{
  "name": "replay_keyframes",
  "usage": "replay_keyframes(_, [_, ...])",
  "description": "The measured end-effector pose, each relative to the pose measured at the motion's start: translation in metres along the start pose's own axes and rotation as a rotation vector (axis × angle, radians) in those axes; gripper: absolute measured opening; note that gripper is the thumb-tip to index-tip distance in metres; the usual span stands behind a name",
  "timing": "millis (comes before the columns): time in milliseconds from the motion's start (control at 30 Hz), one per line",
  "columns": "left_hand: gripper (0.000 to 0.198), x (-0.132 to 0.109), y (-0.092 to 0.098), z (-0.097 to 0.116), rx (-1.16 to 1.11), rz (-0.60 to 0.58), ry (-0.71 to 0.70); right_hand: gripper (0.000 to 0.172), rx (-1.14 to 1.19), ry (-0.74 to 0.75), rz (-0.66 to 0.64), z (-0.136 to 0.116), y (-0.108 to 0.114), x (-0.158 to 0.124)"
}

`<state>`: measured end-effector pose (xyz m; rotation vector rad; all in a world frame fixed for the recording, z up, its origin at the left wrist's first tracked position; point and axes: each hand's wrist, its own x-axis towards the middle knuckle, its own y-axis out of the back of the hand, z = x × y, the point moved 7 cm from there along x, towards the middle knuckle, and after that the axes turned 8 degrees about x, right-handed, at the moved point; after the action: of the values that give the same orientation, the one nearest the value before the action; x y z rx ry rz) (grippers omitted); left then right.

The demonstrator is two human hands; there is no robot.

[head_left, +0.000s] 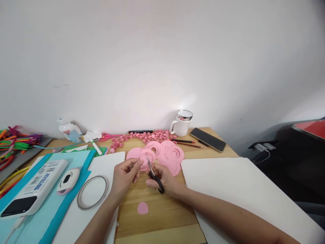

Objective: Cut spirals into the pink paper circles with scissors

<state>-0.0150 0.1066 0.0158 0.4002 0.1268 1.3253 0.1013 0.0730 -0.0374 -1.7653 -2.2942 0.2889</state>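
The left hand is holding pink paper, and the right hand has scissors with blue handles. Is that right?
Not quite: the scissors have black handles, not blue, as the head view shows. They are indeed in the right hand, and the left hand does hold pink paper.

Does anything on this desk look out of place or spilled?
One small pink paper circle lies alone on the wooden desk, apart from the pink paper pile. The white bottle looks tilted, though the lens may cause that. No spill shows.
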Motion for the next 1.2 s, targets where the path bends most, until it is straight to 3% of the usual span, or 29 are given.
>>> replay_keyframes(267, [0.02, 0.0, 0.008, -0.005, -0.066, 0.104, -0.015, 0.036, 0.031, -0.054, 0.012, 0.007, 0.0, -0.001])
replay_keyframes(500, [0.024, -0.001, 0.001, 0.0, 0.097, 0.005, -0.054, 0.037, 0.003, -0.053, -0.025, 0.004, -0.002, 0.0])
replay_keyframes(700, [0.032, 0.001, -0.002, 0.003, 0.144, -0.073, -0.069, 0.037, -0.026, -0.018, 0.019, -0.001, -0.001, -0.001])
replay_keyframes(900, [0.035, 0.003, 0.0, 0.003, 0.127, -0.092, -0.058, 0.034, -0.018, 0.006, 0.175, 0.002, 0.011, 0.001])
replay_keyframes(1100, [0.026, 0.003, -0.016, -0.012, 0.185, -0.344, 0.026, 0.028, -0.001, 0.173, 0.454, -0.013, 0.033, -0.003])
replay_keyframes(1133, [0.029, 0.005, -0.014, -0.015, 0.217, -0.31, 0.033, 0.028, -0.016, 0.196, 0.476, -0.015, 0.035, -0.004])
replay_keyframes(1200, [0.031, 0.011, 0.0, -0.019, 0.292, -0.116, 0.015, 0.03, -0.051, 0.228, 0.487, -0.019, 0.035, -0.006])
